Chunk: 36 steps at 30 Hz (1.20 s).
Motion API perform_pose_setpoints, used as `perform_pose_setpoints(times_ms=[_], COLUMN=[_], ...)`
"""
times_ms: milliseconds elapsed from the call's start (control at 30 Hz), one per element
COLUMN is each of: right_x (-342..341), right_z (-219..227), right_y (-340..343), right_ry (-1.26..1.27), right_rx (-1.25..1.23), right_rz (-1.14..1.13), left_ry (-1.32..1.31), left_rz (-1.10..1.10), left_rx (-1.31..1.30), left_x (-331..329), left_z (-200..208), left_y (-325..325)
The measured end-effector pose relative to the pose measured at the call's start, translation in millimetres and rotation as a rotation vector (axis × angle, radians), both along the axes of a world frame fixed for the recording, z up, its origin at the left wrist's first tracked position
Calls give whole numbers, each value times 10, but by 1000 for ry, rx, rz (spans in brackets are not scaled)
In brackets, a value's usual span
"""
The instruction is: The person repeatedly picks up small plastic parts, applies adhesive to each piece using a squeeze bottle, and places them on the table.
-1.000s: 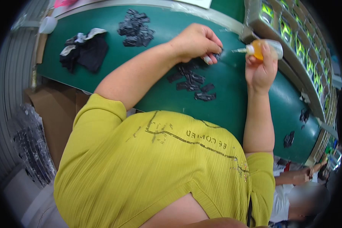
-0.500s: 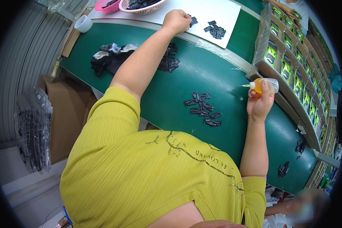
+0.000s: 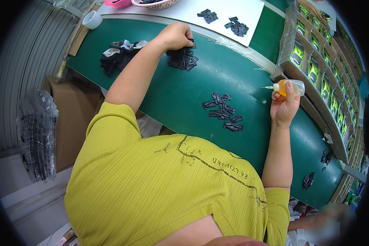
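Note:
My left hand (image 3: 177, 36) reaches across the table to a pile of small black parts (image 3: 183, 62). Its fingers are pinched together around a small black piece (image 3: 192, 43) at the pile's far edge. My right hand (image 3: 285, 107) is raised over the table's right side. It grips a clear squeeze bottle (image 3: 297, 87) with orange liquid and a thin needle tip pointing left. Between the two hands, a loose group of black parts (image 3: 222, 107) lies on the green table (image 3: 168, 104). Left of the pile rests a crumpled black and white cloth (image 3: 118, 59).
A white board (image 3: 217, 30) at the far side bears two black heaps, with a pink basket (image 3: 162, 5) behind. Boxed green-and-black items (image 3: 313, 69) line the right. A white tape roll (image 3: 92, 19) stands far left. Another person's arm (image 3: 311, 8) shows at upper right.
My left hand has come back from the heap on the white board to the pile on the green table. My right hand still holds the bottle, nearly in place.

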State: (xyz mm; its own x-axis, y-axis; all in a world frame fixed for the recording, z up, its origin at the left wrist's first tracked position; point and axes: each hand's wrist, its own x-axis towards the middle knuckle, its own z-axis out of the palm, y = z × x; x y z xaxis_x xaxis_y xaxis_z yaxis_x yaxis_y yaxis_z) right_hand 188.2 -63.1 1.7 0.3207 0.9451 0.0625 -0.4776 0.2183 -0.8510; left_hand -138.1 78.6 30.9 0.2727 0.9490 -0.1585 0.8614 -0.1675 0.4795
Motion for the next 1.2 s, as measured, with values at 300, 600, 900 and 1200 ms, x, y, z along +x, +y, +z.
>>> perform_pose_setpoints(times_ms=[300,600,900,1200], right_x=[50,-51,-26,-72], right_z=[-65,-48,-41,-15], right_y=[-5,-14,0,-11], right_ry=[27,-122,-490,-500], right_rx=[7,124,149,119], right_rz=[-2,-115,-156,-182], left_ry=[-477,-934,-864,-851], left_rz=[-42,-69,-89,-82], left_rx=[-142,-617,-659,-674], left_x=[593,1407,1429,1434], left_z=[267,-198,-194,-172], left_y=[-499,-807,-813,-810])
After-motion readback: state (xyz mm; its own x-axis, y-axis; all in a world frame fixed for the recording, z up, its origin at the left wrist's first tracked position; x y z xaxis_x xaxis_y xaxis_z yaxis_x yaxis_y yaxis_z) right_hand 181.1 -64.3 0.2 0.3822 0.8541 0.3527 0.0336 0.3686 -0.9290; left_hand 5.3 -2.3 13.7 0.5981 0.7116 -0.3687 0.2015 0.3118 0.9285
